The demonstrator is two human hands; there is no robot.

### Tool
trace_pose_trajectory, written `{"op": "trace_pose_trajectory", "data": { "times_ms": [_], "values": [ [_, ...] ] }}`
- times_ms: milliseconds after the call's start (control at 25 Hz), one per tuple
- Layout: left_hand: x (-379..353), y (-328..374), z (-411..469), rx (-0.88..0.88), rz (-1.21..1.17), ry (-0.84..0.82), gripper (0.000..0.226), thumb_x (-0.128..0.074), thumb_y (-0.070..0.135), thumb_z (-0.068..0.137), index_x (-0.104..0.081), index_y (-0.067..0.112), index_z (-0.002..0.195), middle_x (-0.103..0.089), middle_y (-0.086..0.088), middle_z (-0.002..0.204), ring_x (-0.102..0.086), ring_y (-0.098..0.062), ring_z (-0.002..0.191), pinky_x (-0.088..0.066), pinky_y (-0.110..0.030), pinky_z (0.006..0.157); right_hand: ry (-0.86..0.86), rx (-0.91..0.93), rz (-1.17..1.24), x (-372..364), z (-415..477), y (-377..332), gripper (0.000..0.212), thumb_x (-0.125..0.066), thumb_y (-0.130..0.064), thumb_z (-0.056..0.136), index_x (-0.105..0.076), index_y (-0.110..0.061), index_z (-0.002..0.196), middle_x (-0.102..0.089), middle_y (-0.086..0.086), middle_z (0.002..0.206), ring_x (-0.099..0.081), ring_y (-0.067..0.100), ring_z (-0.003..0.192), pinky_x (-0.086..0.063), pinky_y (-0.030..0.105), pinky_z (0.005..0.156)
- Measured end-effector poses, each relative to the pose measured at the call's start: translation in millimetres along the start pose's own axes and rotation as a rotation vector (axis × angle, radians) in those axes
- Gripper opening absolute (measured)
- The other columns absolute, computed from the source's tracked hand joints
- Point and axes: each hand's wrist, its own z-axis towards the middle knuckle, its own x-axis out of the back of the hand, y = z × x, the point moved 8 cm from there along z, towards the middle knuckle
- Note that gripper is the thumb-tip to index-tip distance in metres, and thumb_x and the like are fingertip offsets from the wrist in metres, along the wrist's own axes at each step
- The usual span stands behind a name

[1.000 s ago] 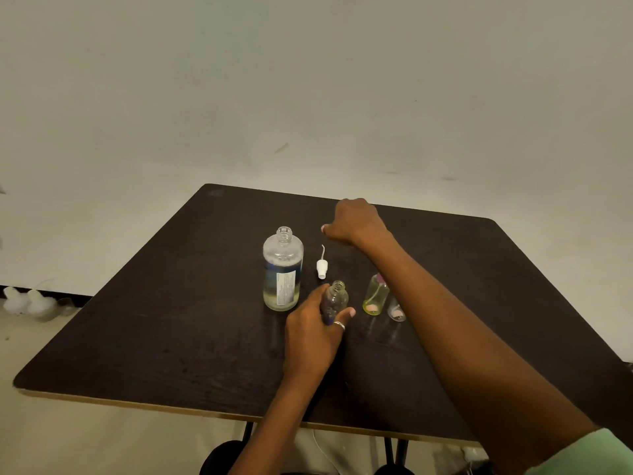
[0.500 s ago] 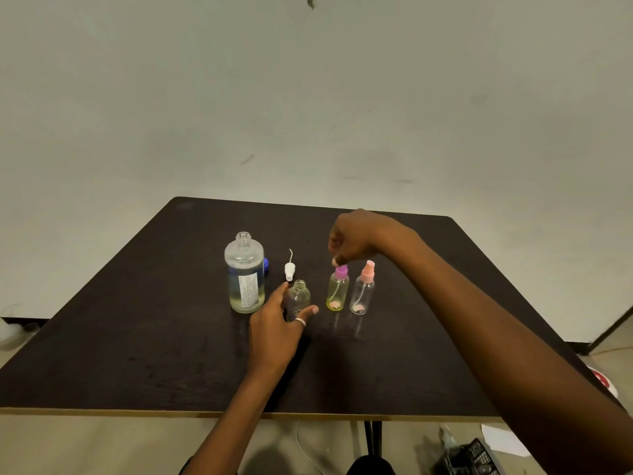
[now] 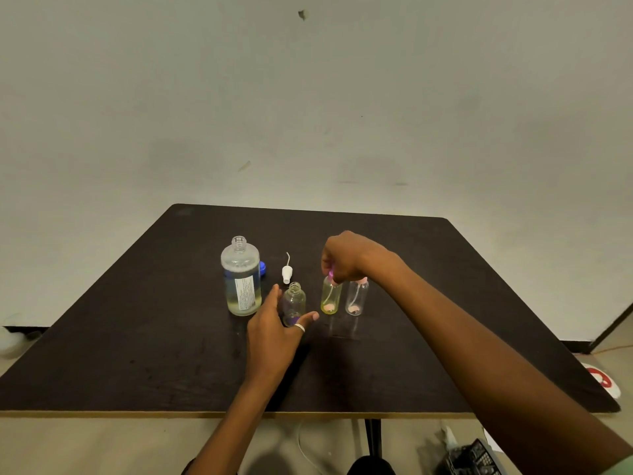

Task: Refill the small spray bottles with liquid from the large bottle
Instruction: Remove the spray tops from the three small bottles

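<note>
Dark worktop (image 3: 137,337) carries the large bottle (image 3: 241,286), upright, uncapped and roughly half full of pale liquid. Just behind it, at its right, a blue cap (image 3: 262,268) peeks out. Right of the large bottle a white spray head (image 3: 287,271) lies with its thin tube pointing away. Nearer than that, just right of the large bottle's base, stands a small clear open bottle (image 3: 294,301). The left hand (image 3: 274,337) holds it, fingers on its left side and thumb at its lower right, with a ring (image 3: 299,328) on that thumb. Further right of the large bottle two more small bottles stand side by side: a yellow bottle (image 3: 331,298), then a clear bottle (image 3: 357,298) whose pink top is partly hidden by the wrist. The right hand (image 3: 346,257) hangs over the yellow bottle, fingers curled, pinching its purple cap (image 3: 330,274).
</note>
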Motion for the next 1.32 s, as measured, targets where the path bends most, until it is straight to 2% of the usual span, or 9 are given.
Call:
{"op": "trace_pose_trajectory", "data": {
  "times_ms": [160,320,480,640,800,1040,1120,1200,1320],
  "values": [
    [15,32,-36,-0.252,0.091,0.14,0.085,-0.082,0.04,0.073,-0.044,0.012,0.144,-0.05,-0.004,0.144,-0.043,-0.01,0.135,-0.028,-0.007,0.106,0.001,0.033,-0.024,-3,-8,-6,0.017,-0.069,-0.007,0.081,-0.075,-0.017,0.093,-0.072,-0.001,0.091,-0.067,0.017,0.083,-0.058,0.037,0.08],
    [2,62,-66,-0.451,0.133,0.12,0.067,-0.08,0.031,0.078,-0.052,0.011,0.135,-0.061,-0.005,0.128,-0.056,-0.011,0.119,-0.047,-0.02,0.099,0.011,0.055,-0.046,-9,-19,-8,0.016,-0.066,-0.008,0.081,-0.074,-0.019,0.09,-0.071,-0.002,0.089,-0.067,0.017,0.082,-0.058,0.038,0.079],
    [-28,67,-56,-0.294,0.08,0.017,0.071,-0.075,0.034,0.084,-0.044,0.013,0.144,-0.06,-0.002,0.134,-0.057,-0.012,0.121,-0.041,-0.015,0.097,0.041,0.059,-0.019,-11,-28,-5,0.018,-0.067,-0.009,0.08,-0.074,-0.023,0.09,-0.071,-0.003,0.091,-0.067,0.017,0.083,-0.058,0.038,0.079],
    [-60,56,-39,-0.19,0.055,-0.041,0.069,-0.072,0.03,0.087,-0.039,0.016,0.146,-0.062,-0.001,0.129,-0.061,-0.014,0.116,-0.051,-0.03,0.096,0.092,0.06,0.015,-10,-28,-4,0.018,-0.066,-0.009,0.081,-0.074,-0.023,0.09,-0.071,-0.003,0.092,-0.066,0.017,0.081,-0.059,0.037,0.077],
    [-74,39,-25,-0.052,0.014,-0.033,0.057,-0.068,0.031,0.088,-0.045,0.022,0.139,-0.065,0.004,0.121,-0.062,-0.011,0.111,-0.053,-0.033,0.093,0.098,0.068,0.028,-12,-26,-2,0.02,-0.067,-0.008,0.081,-0.074,-0.024,0.091,-0.07,-0.002,0.093,-0.066,0.018,0.08,-0.059,0.037,0.076],
    [-74,38,-22,-0.088,0.018,0.017,0.033,-0.065,0.019,0.091,-0.056,0.024,0.122,-0.067,0.008,0.107,-0.065,-0.008,0.098,-0.055,-0.026,0.08,0.064,0.086,0.05,-9,-28,-3,0.018,-0.07,-0.014,0.081,-0.073,-0.019,0.098,-0.07,-0.001,0.095,-0.065,0.017,0.083,-0.057,0.032,0.077],
    [-71,38,-23,-0.079,0.026,0.027,0.032,-0.066,0.018,0.091,-0.058,0.022,0.122,-0.068,0.006,0.107,-0.064,-0.007,0.097,-0.053,-0.022,0.08,0.086,0.052,0.034,-3,-31,-3,0.016,-0.07,-0.03,0.083,-0.072,-0.015,0.091,-0.069,0.001,0.087,-0.065,0.018,0.077,-0.057,0.032,0.073],
    [-72,38,-23,-0.083,0.035,0.026,0.032,-0.066,0.018,0.091,-0.059,0.022,0.122,-0.069,0.006,0.107,-0.065,-0.007,0.095,-0.05,-0.018,0.078,0.126,-0.02,0.015,2,-34,-1,0.032,-0.067,-0.041,0.086,-0.062,-0.013,0.072,-0.063,0.003,0.073,-0.062,0.019,0.068,-0.055,0.033,0.065],
    [-72,38,-23,-0.089,0.029,0.022,0.033,-0.067,0.017,0.09,-0.059,0.022,0.123,-0.07,0.006,0.106,-0.066,-0.007,0.093,-0.05,-0.016,0.076,0.16,-0.093,-0.009,1,-36,-3,0.044,-0.064,-0.042,0.09,-0.047,-0.012,0.063,-0.051,0.001,0.062,-0.052,0.015,0.056,-0.041,0.027,0.053]
  ]
}}
